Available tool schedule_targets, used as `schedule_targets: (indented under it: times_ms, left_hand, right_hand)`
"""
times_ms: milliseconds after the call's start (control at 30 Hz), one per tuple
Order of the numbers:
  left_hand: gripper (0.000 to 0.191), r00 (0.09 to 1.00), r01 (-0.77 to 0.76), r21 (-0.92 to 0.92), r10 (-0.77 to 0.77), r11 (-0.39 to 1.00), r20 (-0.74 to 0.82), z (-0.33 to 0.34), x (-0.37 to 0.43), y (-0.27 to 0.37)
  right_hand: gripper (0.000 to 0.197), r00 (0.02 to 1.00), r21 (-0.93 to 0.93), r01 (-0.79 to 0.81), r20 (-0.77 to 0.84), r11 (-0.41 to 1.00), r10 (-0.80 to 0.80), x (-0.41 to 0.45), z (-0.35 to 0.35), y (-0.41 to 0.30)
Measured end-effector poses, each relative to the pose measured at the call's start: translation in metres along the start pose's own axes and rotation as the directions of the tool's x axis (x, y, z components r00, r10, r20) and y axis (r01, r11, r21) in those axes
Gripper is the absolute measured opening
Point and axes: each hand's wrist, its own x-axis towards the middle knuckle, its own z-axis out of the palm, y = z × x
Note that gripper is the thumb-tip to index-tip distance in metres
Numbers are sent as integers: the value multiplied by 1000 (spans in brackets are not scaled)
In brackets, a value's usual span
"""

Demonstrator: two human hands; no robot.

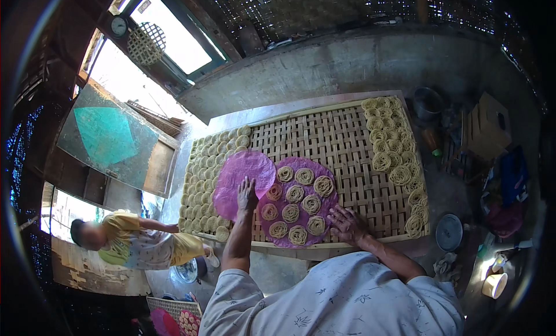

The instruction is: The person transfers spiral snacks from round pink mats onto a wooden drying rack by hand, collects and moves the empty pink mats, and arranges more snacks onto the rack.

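My left hand lies over a round pink plastic sheet, its fingers extended; whether it grips the sheet I cannot tell. Beside and partly under that sheet, a second pink sheet bears several coiled noodle nests. At this sheet's right edge is my right hand, fingers spread, palm down. Both sheets rest on a large woven bamboo tray. Closely packed pale round pieces cover the tray's left end, partly beneath the first sheet. More noodle nests line its right end.
Another person stands at the left, near the tray's corner. A concrete wall runs behind the tray. At the right are a dark pot, a cardboard box and a round metal lid. A smaller tray is at lower left.
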Motion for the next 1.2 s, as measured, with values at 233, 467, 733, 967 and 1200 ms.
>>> schedule_targets:
  times_ms: [233,467,733,967,1200]
  left_hand:
    - [52,964,-260,-280,230,924,-134,6,10,93]
    - [60,988,-153,-259,144,954,-52,52,53,90]
    - [47,999,-7,-267,16,964,35,46,79,101]
    - [34,997,19,-134,-29,991,-75,54,85,84]
    - [33,995,98,-409,-86,907,47,47,87,116]
  right_hand:
    - [48,998,28,-50,41,998,49,-6,5,5]
    - [49,999,5,-19,35,1000,18,-3,8,3]
    - [45,1000,-7,-27,-4,1000,27,-8,3,3]
    - [46,999,35,-25,44,999,23,-1,-4,0]
    - [47,1000,-7,-15,-4,1000,15,-4,3,5]
